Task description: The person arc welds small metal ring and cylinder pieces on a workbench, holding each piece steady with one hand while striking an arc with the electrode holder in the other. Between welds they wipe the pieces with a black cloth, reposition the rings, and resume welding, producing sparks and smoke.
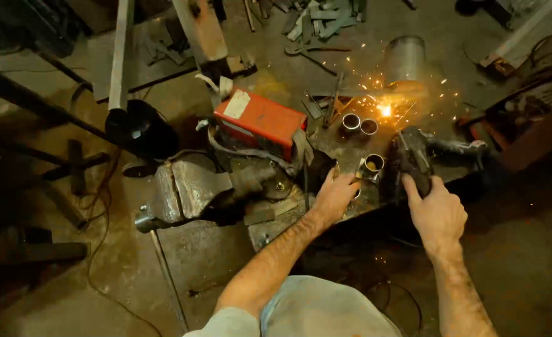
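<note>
My right hand [437, 212] grips a dark angle grinder [411, 156] held over the small workbench [326, 212]. Bright sparks [385, 109] fly from beyond its front end. My left hand [336, 195] rests on the bench, fingers closed around a short metal tube piece [371, 166] next to the grinder. Two more short tube rings [359, 124] stand upright further back, close to the sparks.
A large steel vise [191, 190] is mounted at the bench's left. A red welding machine [260, 120] sits behind it. A metal cylinder [404, 57] stands beyond the sparks. Scrap metal bars [322, 19] litter the concrete floor; cables [101, 249] run along it.
</note>
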